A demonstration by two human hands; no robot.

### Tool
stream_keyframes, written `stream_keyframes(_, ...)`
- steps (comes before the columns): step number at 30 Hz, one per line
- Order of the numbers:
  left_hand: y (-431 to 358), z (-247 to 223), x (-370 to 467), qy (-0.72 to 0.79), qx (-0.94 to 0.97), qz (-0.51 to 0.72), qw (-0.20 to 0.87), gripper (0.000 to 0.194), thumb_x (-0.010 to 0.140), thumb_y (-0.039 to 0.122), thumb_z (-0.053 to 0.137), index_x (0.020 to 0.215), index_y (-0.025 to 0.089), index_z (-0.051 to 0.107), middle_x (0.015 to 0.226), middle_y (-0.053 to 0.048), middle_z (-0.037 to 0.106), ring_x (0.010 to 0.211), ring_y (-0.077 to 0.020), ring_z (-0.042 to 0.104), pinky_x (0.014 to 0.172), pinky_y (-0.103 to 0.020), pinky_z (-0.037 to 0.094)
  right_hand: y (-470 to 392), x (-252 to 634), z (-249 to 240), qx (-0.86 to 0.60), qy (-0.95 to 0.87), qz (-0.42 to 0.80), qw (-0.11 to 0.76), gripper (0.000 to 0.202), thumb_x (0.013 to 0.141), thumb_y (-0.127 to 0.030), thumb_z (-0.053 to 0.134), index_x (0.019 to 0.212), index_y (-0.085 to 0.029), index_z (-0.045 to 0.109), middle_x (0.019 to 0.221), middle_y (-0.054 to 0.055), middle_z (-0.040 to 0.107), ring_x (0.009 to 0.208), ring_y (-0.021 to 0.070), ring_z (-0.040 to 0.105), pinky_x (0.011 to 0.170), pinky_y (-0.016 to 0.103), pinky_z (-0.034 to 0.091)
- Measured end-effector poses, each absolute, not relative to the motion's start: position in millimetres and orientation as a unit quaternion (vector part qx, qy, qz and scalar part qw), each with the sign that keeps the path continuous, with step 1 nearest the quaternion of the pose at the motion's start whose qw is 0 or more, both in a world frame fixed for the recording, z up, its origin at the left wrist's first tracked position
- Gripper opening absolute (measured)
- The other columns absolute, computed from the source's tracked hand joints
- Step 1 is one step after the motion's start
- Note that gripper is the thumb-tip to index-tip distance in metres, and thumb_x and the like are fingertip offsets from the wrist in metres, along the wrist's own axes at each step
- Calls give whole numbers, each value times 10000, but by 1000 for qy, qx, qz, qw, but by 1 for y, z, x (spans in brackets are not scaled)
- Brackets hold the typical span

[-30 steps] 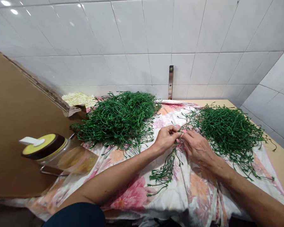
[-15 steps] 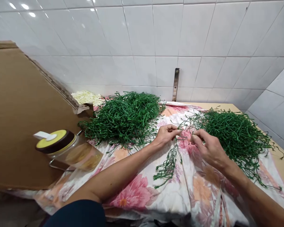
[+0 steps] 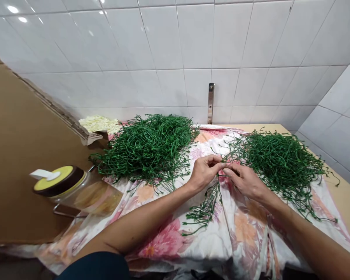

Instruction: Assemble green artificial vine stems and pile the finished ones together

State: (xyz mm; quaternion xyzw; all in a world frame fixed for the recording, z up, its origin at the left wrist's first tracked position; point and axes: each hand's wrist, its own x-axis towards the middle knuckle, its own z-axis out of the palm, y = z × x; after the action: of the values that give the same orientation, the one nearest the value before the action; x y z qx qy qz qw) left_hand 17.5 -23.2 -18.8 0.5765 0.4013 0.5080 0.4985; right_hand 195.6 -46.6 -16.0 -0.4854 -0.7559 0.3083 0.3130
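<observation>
My left hand (image 3: 205, 171) pinches a small bunch of thin green stems (image 3: 208, 206), whose ends hang down over the flowered cloth (image 3: 204, 243). Close beside it, my right hand (image 3: 243, 179) has thumb and forefinger pressed together at the top of the bunch; what lies between them is too small to make out. A large heap of green stems (image 3: 151, 147) lies to the left of my hands. Another heap (image 3: 282, 159) spreads out on the right, with loose stems reaching toward my fingers.
At the left stand a cardboard sheet (image 3: 26, 155) and a tilted clear jar (image 3: 93, 194) with a yellow and brown lid. Pale pieces (image 3: 99, 124) lie behind the left heap. A metal strip (image 3: 210, 103) is on the tiled wall.
My right hand has moved left to meet my left hand, closing the gap between them. The whole view has shifted slightly, so the heaps and jar appear farther left.
</observation>
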Motion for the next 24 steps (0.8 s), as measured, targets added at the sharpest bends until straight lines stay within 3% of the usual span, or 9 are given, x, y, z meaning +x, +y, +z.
stream_keyframes(3,-27,-20,19,406,601,506,467,180,750,299,787,796,131,743,757,-35,712,675,-124,613,645,-235,474,-44,195,-19,-473,-747,357,302,461,984,-497,494,676,-174,610,588,-11,535,545,125,457,529,264,310)
stream_keyframes(6,-28,-19,20,406,600,504,470,163,757,285,774,801,131,743,758,-36,712,676,-125,614,648,-237,476,-44,194,-18,-470,-741,361,316,449,972,-461,516,640,-166,583,586,-19,504,558,113,424,534,259,288)
stream_keyframes(12,-22,-15,18,415,507,507,560,261,663,335,837,724,129,690,623,1,627,532,-90,512,525,-228,395,-51,193,-22,-476,-802,188,308,274,988,-299,513,787,-182,659,695,-5,604,633,134,498,623,269,346)
stream_keyframes(16,-20,-15,16,418,485,498,584,291,629,346,856,723,128,688,604,8,609,511,-84,488,510,-228,370,-51,193,-30,-466,-815,104,329,194,982,-240,516,962,-192,703,935,75,667,856,201,599,768,305,441)
stream_keyframes(20,-21,-14,17,416,493,505,574,278,640,346,852,710,134,687,601,14,598,522,-83,487,519,-225,367,-50,192,-32,-474,-793,102,369,233,1005,-280,503,1048,-194,714,1007,94,713,909,222,646,828,338,481)
stream_keyframes(24,-25,-11,19,413,498,509,568,275,655,353,854,705,135,694,613,9,608,535,-84,496,533,-226,371,-49,189,-30,-487,-746,191,412,253,976,-345,565,1089,-215,751,1061,79,766,930,232,695,853,356,507)
